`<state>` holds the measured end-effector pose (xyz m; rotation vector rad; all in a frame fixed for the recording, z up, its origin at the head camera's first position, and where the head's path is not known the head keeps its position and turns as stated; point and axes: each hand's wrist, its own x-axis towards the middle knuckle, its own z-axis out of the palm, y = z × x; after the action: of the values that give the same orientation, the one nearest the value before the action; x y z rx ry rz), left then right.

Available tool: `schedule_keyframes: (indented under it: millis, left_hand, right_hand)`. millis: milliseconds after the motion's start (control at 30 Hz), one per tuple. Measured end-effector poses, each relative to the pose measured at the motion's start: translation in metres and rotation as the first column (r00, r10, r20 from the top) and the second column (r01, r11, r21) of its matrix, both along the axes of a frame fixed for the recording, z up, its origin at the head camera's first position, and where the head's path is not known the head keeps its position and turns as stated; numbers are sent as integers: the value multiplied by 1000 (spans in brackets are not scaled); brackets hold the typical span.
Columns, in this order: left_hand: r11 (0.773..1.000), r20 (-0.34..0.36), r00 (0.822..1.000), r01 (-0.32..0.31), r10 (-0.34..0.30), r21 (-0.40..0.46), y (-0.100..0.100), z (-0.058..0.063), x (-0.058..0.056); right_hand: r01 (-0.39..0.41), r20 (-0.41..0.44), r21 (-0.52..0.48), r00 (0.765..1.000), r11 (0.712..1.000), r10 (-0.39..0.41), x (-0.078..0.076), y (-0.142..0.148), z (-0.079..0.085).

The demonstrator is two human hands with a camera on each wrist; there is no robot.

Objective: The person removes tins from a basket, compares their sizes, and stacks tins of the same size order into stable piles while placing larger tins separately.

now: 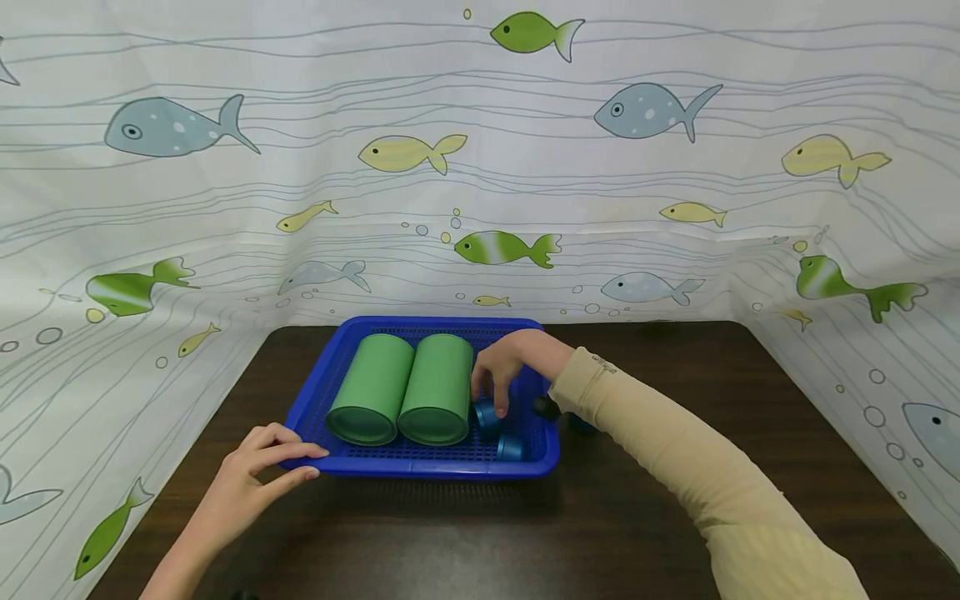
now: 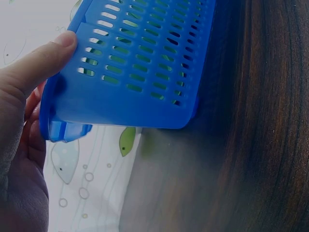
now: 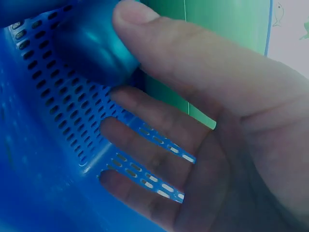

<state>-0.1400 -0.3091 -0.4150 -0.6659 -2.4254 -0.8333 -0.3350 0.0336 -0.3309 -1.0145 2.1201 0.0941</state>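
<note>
A blue plastic basket (image 1: 411,467) with slotted walls stands on the dark table. Inside, two large green canisters (image 1: 438,379) lie side by side at the left and middle. My left hand (image 1: 251,471) grips the rim at the basket's near left corner, its thumb (image 2: 65,39) against the outer wall. Over the basket's right part, my right hand (image 1: 501,367) pinches a small shiny blue cylinder (image 3: 96,46) between thumb and fingers, next to the right canister. The other fingers spread apart below it. Another small blue cylinder (image 1: 512,447) lies nearer the front wall.
Just outside the basket's right wall, a dark blue object (image 1: 581,423) is partly covered by the right sleeve (image 1: 660,454). The dark wood table (image 1: 420,550) extends in front and to both sides. Fish-patterned white sheeting (image 1: 495,192) closes off the back and sides.
</note>
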Motion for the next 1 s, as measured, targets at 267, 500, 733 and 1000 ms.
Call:
schedule_keyframes:
  millis: [267,500,733,1000]
  left_hand:
    - [1000,7,1000,-7,7,4,0,-2,0]
    - [1000,1,1000,7,-7,12,1,-1,1]
    - [1000,5,1000,3,-3,10,1,0,1]
    - [1000,4,1000,-9,9,0,1,0,0]
  right_hand:
    - [77,71,87,994,993,-83,4,-4,-9]
    - [85,65,122,994,989,-93,6,-9,-17]
    - [46,66,101,996,994,-53,4,-12,-18]
    - [28,95,50,995,998,-33,3,-5,-11]
